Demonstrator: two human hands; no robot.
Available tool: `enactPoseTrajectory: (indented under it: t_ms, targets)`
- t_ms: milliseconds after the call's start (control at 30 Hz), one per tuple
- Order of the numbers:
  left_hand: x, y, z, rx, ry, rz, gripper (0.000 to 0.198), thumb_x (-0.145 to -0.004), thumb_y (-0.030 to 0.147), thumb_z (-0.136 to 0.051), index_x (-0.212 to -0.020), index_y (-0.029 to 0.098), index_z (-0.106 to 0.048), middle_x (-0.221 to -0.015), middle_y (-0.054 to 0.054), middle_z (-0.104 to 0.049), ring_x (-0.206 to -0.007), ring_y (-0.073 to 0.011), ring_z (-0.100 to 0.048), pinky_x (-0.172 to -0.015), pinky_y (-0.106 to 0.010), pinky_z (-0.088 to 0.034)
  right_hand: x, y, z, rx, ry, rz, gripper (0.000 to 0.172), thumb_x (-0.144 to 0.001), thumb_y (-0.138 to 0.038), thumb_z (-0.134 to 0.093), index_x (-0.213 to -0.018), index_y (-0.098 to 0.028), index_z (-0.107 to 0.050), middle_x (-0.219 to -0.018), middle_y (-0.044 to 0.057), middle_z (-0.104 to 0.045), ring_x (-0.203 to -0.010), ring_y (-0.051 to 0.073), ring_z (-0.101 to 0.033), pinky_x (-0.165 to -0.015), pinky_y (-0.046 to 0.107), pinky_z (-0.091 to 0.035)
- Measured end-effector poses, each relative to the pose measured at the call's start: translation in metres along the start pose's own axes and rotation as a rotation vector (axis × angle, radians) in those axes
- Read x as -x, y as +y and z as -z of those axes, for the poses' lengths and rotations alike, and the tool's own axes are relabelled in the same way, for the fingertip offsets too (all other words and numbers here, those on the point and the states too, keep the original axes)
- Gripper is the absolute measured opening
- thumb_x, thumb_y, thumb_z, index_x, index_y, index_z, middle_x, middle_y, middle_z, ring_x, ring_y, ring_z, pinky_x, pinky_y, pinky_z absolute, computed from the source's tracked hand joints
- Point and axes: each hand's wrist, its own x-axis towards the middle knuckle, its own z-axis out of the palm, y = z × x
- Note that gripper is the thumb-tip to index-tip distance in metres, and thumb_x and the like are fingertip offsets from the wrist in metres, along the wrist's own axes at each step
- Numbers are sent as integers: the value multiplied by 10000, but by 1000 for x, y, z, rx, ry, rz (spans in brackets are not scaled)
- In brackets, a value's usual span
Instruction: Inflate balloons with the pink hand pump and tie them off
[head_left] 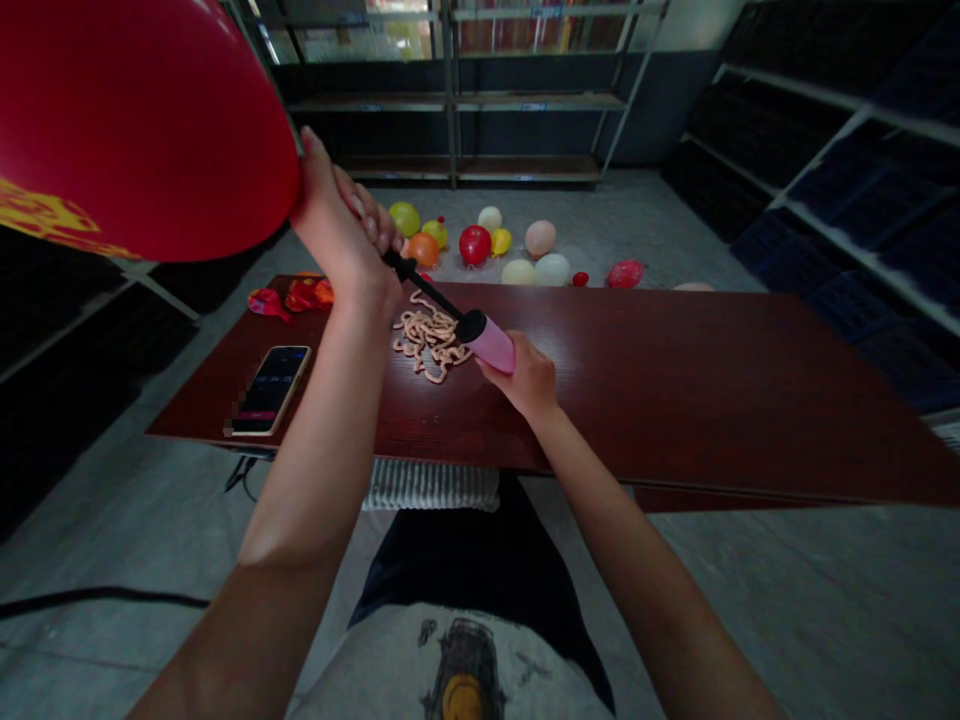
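A big inflated red balloon [142, 130] with yellow print fills the upper left. At its right side is my left hand [345, 215], fingers curled round the balloon's neck and the top end of a hand pump; the neck itself is hidden. My right hand [529, 375] grips the pink barrel of the pump [491, 343], whose black rod slants up toward my left hand. Below the rod, a tangle of beige string-like pieces [429, 340] lies on the dark red table [675, 390].
A phone [270, 390] lies at the table's left, with uninflated red and orange balloons [307, 295] behind it. Several coloured balloons [475, 246] rest on the floor beyond the table. Metal shelves [525, 102] stand at the back, and dark crates line the right side.
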Motion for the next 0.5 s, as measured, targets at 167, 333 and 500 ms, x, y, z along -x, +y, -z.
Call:
enactPoseTrajectory:
  t_ms: [167,333,500]
  targets:
    - [11,-42,-10,-69,-101,44,533,-1069,527,-424,-660,229,-257,-510,42,-223,-384,-117,-267,-405,-279,-234,-1,0,-1,-27,15,-44,522,-883,-609,-632,-1172,-177,-577,-982,115,-746,-848,267,-733,-706,345,-525]
    - [33,-87,-13,-51,-94,100,526,-1089,552,-341,-683,235,-233,-510,69,-169,-364,-90,-197,-413,-266,-216,-3,-2,0,-15,10,-109,508,-883,-614,-621,-1165,-193,-580,-992,109,-751,-848,268,-729,-694,339,-510]
    - [34,-107,2,-77,-124,93,552,-1057,659,-283,-700,240,-244,-534,68,-172,-391,-98,-201,-437,-278,-235,-4,-2,0,34,-3,-95,527,-890,-628,-605,-1163,-179,-591,-992,111,-748,-867,268,-720,-695,336,-490]
